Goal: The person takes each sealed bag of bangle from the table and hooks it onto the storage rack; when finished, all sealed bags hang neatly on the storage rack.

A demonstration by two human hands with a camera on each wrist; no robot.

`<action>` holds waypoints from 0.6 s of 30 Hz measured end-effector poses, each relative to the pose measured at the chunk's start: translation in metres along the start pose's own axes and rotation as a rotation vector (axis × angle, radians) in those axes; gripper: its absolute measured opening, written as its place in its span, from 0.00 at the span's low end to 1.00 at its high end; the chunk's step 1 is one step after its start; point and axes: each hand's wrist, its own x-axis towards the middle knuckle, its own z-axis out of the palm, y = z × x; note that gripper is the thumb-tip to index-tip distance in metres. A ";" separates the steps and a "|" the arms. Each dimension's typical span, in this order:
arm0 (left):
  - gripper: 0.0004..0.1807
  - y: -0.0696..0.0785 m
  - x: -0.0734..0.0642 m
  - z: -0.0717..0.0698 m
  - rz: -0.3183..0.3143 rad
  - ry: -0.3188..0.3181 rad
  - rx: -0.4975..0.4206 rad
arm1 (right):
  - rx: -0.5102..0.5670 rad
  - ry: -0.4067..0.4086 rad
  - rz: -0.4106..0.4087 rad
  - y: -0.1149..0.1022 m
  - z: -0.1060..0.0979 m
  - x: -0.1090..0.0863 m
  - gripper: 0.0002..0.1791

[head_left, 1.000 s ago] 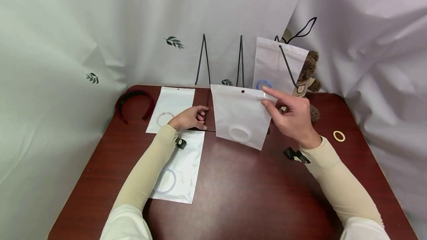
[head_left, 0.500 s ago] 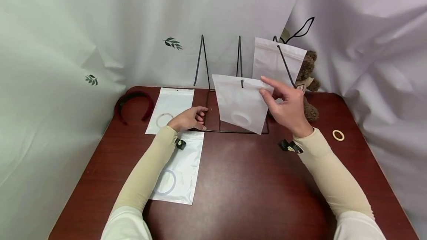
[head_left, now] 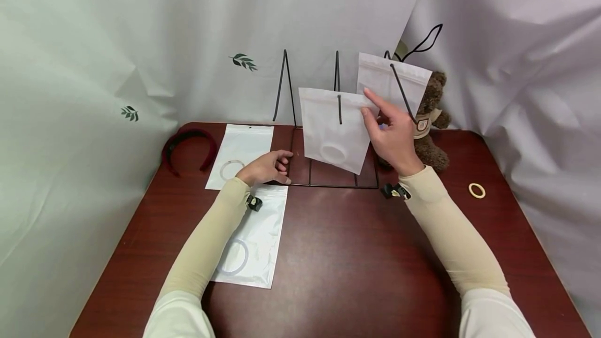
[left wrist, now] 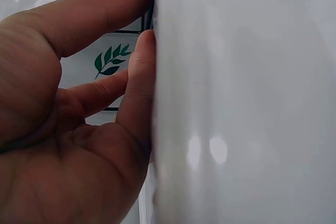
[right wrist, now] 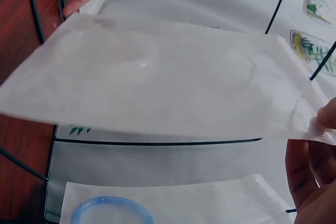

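My right hand (head_left: 392,134) pinches the upper right edge of a white zip bag (head_left: 324,124) with thumb and index finger. A round ring shape shows through the bag's lower part. The middle prong (head_left: 340,109) of a black wire rack (head_left: 328,186) passes through the hole in the bag's top. At the rack's left base wire, my left hand (head_left: 267,167) holds on with thumb and curled fingers. Another white bag (head_left: 392,74) hangs on the right prong; its blue ring (right wrist: 113,203) shows in the right wrist view. The left prong (head_left: 285,85) has no bag.
Two white bags, one upper (head_left: 244,145) and one lower (head_left: 263,223), lie left of the rack with rings in them. A dark red headband (head_left: 206,140) lies at far left. Right are a brown teddy bear (head_left: 432,153) and a cream ring (head_left: 477,191). A white curtain (head_left: 211,25) stands behind.
My right hand has moved the bag up and back, and the middle prong has come through its hole. The prong's tip now sticks out further in front. My left hand stays at the rack.
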 end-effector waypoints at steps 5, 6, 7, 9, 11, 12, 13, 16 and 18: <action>0.46 0.001 -0.001 -0.001 0.002 0.001 0.006 | -0.028 0.011 -0.007 0.008 0.008 0.011 0.21; 0.47 0.001 -0.001 -0.001 0.001 0.003 0.004 | -0.035 0.016 -0.008 0.009 0.009 0.013 0.21; 0.47 0.001 -0.001 -0.001 0.001 0.003 0.003 | -0.039 0.023 -0.009 0.010 0.011 0.015 0.20; 0.47 0.001 -0.001 -0.001 0.000 0.003 -0.003 | -0.050 0.032 -0.010 0.010 0.015 0.019 0.20; 0.47 0.000 0.000 -0.001 0.002 -0.001 -0.004 | -0.058 0.047 -0.004 0.006 0.017 0.023 0.19; 0.47 0.000 0.000 -0.001 0.002 -0.001 -0.004 | -0.056 0.055 0.002 0.003 0.018 0.025 0.19; 0.47 0.000 0.000 -0.001 0.001 -0.003 -0.006 | -0.063 0.060 0.008 0.000 0.018 0.027 0.19; 0.46 0.000 0.001 -0.001 -0.003 -0.003 -0.003 | -0.079 0.066 0.032 -0.004 0.020 0.032 0.19; 0.46 0.000 0.001 -0.001 -0.006 -0.003 0.000 | -0.085 0.066 0.056 -0.005 0.021 0.035 0.19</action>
